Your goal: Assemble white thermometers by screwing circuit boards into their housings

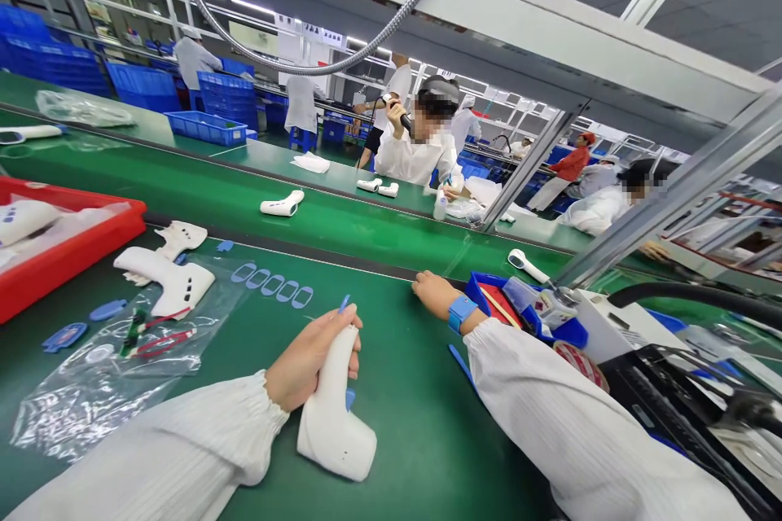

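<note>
My left hand (314,362) is wrapped round the handle of a white gun-shaped housing (337,423), whose wide head points down toward me. Small blue parts show at the housing's top end and side. My right hand (435,295) rests at the far edge of the green table, beside a blue bin (571,332); its fingertips are partly hidden, and what they hold, if anything, cannot be made out. A blue band circles the right wrist. Left of my left hand lie a row of blue-rimmed oval rings (272,285) and white shell pieces (168,277).
A red tray (116,240) stands at the left, near a clear plastic bag (91,399) with wired parts. Beyond the table edge runs a green belt (342,220) carrying a white device (282,203). Black equipment (665,407) sits at the right; a co-worker (421,138) sits opposite.
</note>
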Tool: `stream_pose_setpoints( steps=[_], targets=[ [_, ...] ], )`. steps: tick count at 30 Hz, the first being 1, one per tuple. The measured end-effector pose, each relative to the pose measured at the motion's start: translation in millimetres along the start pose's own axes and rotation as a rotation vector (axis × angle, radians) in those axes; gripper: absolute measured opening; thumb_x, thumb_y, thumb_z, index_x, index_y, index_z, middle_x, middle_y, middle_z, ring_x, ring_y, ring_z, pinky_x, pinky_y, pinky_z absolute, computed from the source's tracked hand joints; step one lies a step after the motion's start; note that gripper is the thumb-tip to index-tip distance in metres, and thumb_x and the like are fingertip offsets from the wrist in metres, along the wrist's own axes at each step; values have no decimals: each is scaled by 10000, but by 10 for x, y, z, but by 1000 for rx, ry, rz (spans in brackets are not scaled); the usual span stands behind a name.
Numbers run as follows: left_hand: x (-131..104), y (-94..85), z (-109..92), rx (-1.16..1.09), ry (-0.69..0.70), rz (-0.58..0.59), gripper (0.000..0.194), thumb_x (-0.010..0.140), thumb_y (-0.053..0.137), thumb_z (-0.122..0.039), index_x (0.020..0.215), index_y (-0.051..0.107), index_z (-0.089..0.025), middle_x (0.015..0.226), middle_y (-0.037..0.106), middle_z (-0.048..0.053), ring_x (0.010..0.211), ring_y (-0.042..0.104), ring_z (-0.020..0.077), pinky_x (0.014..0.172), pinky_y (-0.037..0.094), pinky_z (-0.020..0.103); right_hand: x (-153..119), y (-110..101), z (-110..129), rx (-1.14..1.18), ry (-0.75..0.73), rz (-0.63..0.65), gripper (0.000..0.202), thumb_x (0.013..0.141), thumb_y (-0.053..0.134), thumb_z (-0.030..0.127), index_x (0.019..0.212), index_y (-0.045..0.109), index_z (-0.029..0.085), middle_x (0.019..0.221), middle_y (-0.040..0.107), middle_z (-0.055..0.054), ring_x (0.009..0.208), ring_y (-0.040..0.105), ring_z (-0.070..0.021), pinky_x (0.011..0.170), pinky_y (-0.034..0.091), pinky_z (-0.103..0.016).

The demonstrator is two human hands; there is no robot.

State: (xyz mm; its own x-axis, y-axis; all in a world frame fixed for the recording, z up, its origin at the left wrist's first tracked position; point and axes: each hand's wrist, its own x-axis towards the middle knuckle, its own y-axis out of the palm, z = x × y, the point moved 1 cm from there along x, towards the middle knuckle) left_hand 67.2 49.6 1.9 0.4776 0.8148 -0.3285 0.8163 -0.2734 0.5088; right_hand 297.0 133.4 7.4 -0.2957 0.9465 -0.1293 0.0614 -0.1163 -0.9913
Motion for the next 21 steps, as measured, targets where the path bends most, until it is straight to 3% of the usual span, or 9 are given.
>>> stream_pose_setpoints(
  steps=[3, 7, 10, 13, 17, 21],
  targets=[
    [14, -1, -2, -10, 27, 26, 339, 760, 585, -517, 793, 490, -193, 581, 528, -47, 413, 482, 68, 426, 432, 198, -123, -139, 187, 243, -25, -112, 235, 884, 498, 286, 1028, 568, 115, 1025, 616, -87, 909, 601, -175, 807, 491, -374],
    [7, -4, -12, -2, 67, 54, 370, 778, 527, -565, 791, 467, -200, 558, 534, -47, 383, 481, 75, 400, 424, 197, -390, -328, 656, 591, -113, -231, 305, 927, 361, 340, 1065, 517, 117, 932, 665, -85, 810, 638, -134, 727, 508, -292],
    [-16, -6, -18, 34, 103, 67, 378, 779, 524, -563, 800, 470, -189, 558, 548, -37, 379, 492, 79, 392, 427, 194, -532, -373, 961, 1061, -114, -210, 286, 861, 482, 386, 980, 547, 134, 803, 668, -40, 697, 630, -118, 655, 494, -270],
    [-36, -3, -17, 77, 140, 97, 381, 782, 526, -554, 812, 486, -176, 567, 555, -29, 383, 498, 74, 389, 425, 181, -568, -343, 1108, 1483, -24, -137, 265, 742, 635, 382, 842, 588, 142, 655, 626, 8, 605, 588, -101, 603, 451, -252],
    [-41, 6, -18, 103, 154, 105, 378, 791, 516, -552, 803, 481, -175, 577, 553, -27, 390, 504, 73, 390, 432, 180, -574, -342, 1141, 1487, -2, -146, 274, 692, 675, 390, 802, 609, 148, 618, 609, 19, 576, 555, -98, 577, 420, -249],
    [-47, 19, -26, 119, 168, 89, 379, 786, 520, -555, 784, 453, -182, 572, 539, -36, 386, 500, 76, 376, 430, 181, -622, -410, 1159, 1317, -45, -196, 225, 692, 673, 370, 776, 637, 164, 628, 595, 25, 567, 528, -101, 570, 419, -253]
  ],
)
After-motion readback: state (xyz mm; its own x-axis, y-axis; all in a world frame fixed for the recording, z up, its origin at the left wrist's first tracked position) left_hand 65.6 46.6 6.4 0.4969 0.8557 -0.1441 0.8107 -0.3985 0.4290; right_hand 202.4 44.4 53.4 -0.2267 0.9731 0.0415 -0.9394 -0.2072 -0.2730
